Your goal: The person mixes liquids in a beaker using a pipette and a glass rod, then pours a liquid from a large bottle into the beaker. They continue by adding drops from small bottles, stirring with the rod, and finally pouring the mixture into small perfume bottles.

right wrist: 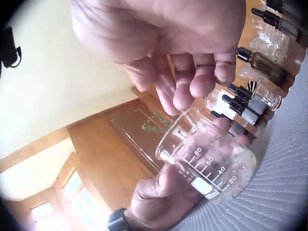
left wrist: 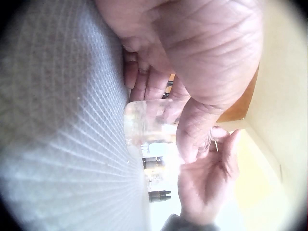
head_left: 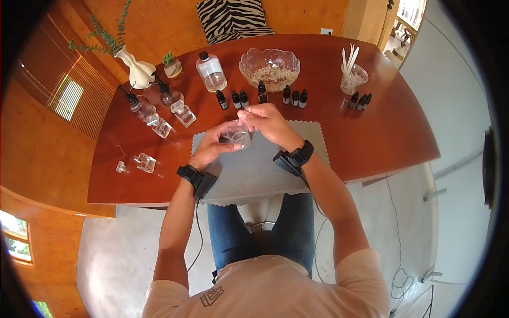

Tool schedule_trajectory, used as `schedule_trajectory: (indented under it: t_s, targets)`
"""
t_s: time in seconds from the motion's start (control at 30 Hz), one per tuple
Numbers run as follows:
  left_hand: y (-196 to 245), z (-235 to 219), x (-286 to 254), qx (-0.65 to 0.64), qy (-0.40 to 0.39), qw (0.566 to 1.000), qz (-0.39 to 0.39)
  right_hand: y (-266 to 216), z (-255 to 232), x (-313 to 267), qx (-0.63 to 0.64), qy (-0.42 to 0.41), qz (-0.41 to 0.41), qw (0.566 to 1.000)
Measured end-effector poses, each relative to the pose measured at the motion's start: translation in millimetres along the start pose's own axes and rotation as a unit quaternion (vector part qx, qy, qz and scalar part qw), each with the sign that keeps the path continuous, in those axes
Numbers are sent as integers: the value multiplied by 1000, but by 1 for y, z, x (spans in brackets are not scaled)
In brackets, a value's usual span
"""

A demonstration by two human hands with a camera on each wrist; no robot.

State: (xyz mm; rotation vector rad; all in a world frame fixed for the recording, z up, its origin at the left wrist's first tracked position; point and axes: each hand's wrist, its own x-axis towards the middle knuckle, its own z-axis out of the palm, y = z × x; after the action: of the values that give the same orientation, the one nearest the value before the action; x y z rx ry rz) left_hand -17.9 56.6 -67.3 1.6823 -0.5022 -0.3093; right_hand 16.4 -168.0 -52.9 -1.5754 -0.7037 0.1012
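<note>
My left hand [head_left: 212, 147] grips a clear glass beaker [head_left: 237, 139] over the grey mat [head_left: 249, 175], thumb on the near side and fingers behind. White volume marks run up the beaker wall [right wrist: 211, 168] in the right wrist view, where it looks tilted. Just above its rim is my right hand [head_left: 266, 122], fingertips drawn together. A thin pale stick [left wrist: 216, 146] shows between the right fingers in the left wrist view; most of it is hidden. Small black-capped dropper bottles [head_left: 239, 99] stand beyond the hands.
Behind the droppers are a large clear bottle [head_left: 211, 74] and a glass bowl [head_left: 270, 68]. Square glass bottles [head_left: 159, 126] and a white vase [head_left: 137, 69] stand left. At right, a cup [head_left: 352, 82] holds white sticks. Cables hang from both wrist cameras.
</note>
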Motion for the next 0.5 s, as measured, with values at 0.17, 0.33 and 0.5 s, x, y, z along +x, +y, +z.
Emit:
schedule_trajectory:
  t_s: [0.17,0.33,0.5]
  targets:
    - [-6,-4,1,15,2,1000,5,-4,6,0,-5,37,-22,999]
    - [-2,-2,0,-6,2,1000,-8,-1,2,0,29,-8,3,1000]
    - [0,-2,0,7,-1,1000,-1,-4,0,0,-8,16,4,1000]
